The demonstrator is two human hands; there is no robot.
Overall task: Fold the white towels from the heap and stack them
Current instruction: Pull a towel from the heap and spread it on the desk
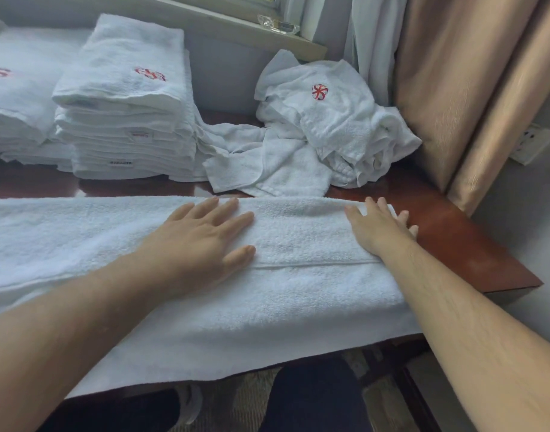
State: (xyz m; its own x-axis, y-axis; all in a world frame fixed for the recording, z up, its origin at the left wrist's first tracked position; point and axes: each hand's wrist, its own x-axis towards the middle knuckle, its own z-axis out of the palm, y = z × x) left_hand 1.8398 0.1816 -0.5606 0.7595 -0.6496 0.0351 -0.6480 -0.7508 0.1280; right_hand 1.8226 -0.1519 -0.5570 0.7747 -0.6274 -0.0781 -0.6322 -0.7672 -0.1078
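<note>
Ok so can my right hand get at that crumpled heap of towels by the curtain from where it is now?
Probably yes. The right hand lies flat on the end of the spread towel, holding nothing, and the heap sits just beyond it across bare table with nothing between.

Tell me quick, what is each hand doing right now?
Left hand: open, pressing flat on the towel, holding nothing.
Right hand: open, flat on the towel's right end, holding nothing.

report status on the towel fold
Left hand and right hand open, pressing flat. Towel part-folded on table, not yet stacked. Heap and stack behind, nothing in the way.
</note>
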